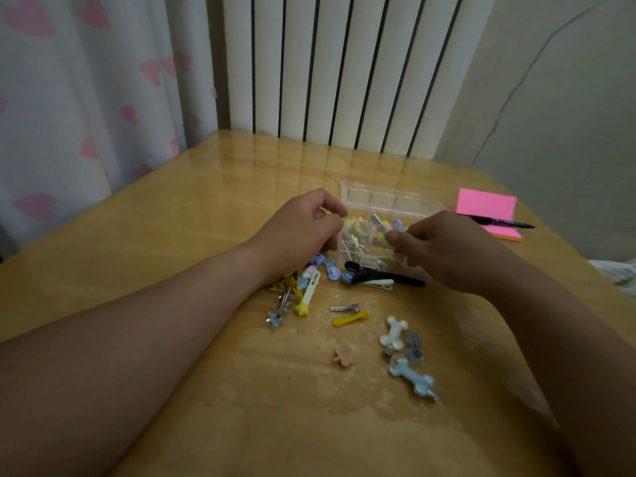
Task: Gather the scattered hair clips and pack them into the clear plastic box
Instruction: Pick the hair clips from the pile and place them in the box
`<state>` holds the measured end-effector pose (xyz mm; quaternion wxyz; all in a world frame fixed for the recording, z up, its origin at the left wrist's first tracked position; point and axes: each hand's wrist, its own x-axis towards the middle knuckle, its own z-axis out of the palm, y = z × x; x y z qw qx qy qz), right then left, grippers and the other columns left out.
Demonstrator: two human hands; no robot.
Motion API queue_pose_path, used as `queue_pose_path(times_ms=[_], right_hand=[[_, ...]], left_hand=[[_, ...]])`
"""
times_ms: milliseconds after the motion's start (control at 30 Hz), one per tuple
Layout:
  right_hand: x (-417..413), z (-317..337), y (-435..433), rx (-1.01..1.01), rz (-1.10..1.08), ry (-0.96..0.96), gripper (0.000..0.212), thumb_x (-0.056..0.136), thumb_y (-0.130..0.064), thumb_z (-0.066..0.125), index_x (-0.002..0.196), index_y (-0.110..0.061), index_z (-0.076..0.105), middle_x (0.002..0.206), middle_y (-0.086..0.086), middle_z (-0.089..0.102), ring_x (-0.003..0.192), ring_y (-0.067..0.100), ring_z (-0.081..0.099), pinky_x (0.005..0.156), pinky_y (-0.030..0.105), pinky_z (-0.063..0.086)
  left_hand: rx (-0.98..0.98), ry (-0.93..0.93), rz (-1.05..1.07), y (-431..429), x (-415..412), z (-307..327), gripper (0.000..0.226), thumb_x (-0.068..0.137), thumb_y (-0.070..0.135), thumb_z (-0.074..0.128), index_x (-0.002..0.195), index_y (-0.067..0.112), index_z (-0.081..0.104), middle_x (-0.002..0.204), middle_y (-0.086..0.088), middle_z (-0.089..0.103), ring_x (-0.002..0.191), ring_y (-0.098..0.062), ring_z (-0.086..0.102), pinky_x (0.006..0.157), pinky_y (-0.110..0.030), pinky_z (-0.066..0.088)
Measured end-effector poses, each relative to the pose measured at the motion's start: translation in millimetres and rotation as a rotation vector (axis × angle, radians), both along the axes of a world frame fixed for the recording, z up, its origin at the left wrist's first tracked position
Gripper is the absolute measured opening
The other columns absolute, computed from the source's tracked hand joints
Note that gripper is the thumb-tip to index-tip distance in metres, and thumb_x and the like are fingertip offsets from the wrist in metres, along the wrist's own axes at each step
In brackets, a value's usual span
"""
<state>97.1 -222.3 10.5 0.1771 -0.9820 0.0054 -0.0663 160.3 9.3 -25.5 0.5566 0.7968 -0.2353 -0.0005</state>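
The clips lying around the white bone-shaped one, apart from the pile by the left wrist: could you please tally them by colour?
Silver clip: 1
Yellow clip: 1
White bone clip: 1
Blue bone clip and blue star clip: 2
Peach clip: 1
Total: 6

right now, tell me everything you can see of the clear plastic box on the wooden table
The clear plastic box is a rectangular case of transparent, slightly cloudy plastic, standing on the wooden table. Its lid stands open behind it. Small colourful hair clips partly fill it. The left hand grips its left edge and the right hand its right side. A long black clip lies along its near wall.
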Motion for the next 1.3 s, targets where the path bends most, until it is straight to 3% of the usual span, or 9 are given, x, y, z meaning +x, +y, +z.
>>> queue_pose_path(times_ms=[167,333,400,500,667,800,1000,1200,1300], right_hand=[[-1,1,1,0.080,-0.023,0.014,0.058,0.097,-0.070,0.048,0.077,-0.025,0.080,0.069,-0.004,0.076,0.068,0.016,0.072,0.079,0.042,0.061],[-5,6,7,0.121,0.019,-0.082,0.046,0.098,-0.065,0.049,0.084,-0.031,0.078,0.071,-0.010,0.072,0.070,0.010,0.069,0.064,0.030,0.052],[-10,12,13,0.103,0.090,-0.169,0.037,0.097,-0.062,0.053,0.087,-0.034,0.075,0.070,-0.013,0.070,0.064,0.004,0.064,0.058,0.030,0.050],[-23,20,33,0.100,0.275,-0.146,0.024,0.089,-0.058,0.058,0.092,-0.039,0.073,0.085,-0.026,0.069,0.075,-0.004,0.065,0.061,0.025,0.049],[-42,9,80,0.022,0.441,-0.131,0.022,0.090,-0.055,0.065,0.101,-0.037,0.072,0.081,-0.019,0.066,0.078,-0.002,0.063,0.064,0.022,0.051],[-47,-5,100,-0.068,0.433,-0.148,0.024,0.091,-0.060,0.066,0.095,-0.037,0.064,0.080,-0.015,0.063,0.072,0.001,0.058,0.063,0.029,0.051],[-43,-10,99,-0.072,0.411,-0.136,0.016,0.097,-0.040,0.063,0.085,-0.030,0.065,0.075,-0.010,0.062,0.068,0.006,0.058,0.065,0.037,0.054],[-27,13,62,0.232,0.247,-0.253,0.012,0.096,-0.040,0.068,0.089,-0.032,0.073,0.076,-0.014,0.070,0.071,-0.002,0.064,0.059,0.021,0.048],[-15,22,23,0.269,0.112,-0.312,0.009,0.095,-0.038,0.073,0.087,-0.034,0.073,0.075,-0.018,0.070,0.067,-0.010,0.061,0.054,0.011,0.040]], left_hand=[[0.002,-0.001,-0.002,0,0,0,0.019,0.100,0.014,0.057,0.115,0.018,0.067,0.072,0.001,0.073,0.069,-0.010,0.066,0.065,-0.028,0.056],[0.002,-0.005,0.000,0,0,0,0.019,0.100,0.013,0.057,0.115,0.016,0.067,0.072,0.002,0.073,0.069,-0.008,0.066,0.062,-0.020,0.053],[-0.016,0.009,-0.003,0,-1,1,0.018,0.100,0.013,0.057,0.114,0.015,0.067,0.071,0.001,0.072,0.070,-0.011,0.066,0.065,-0.025,0.056],[-0.053,0.035,-0.002,1,-1,2,0.018,0.099,0.012,0.056,0.114,0.013,0.066,0.070,0.001,0.072,0.069,-0.011,0.064,0.064,-0.027,0.055],[-0.143,0.108,0.024,1,-1,5,0.019,0.096,0.011,0.057,0.111,0.013,0.069,0.067,0.005,0.067,0.062,-0.011,0.060,0.056,-0.024,0.050],[-0.174,0.148,0.024,0,0,5,0.018,0.096,0.013,0.056,0.110,0.014,0.068,0.073,-0.005,0.071,0.069,-0.018,0.062,0.068,-0.036,0.051],[-0.147,0.126,0.030,1,1,4,0.019,0.096,0.013,0.056,0.110,0.014,0.068,0.072,-0.001,0.072,0.067,-0.012,0.063,0.063,-0.023,0.052],[-0.139,0.105,0.042,1,4,2,0.018,0.097,0.015,0.058,0.109,0.015,0.070,0.075,-0.001,0.071,0.069,-0.012,0.063,0.067,-0.034,0.052],[-0.147,0.114,0.022,1,5,0,0.019,0.098,0.012,0.054,0.112,0.012,0.067,0.072,-0.003,0.071,0.068,-0.016,0.061,0.066,-0.037,0.050]])
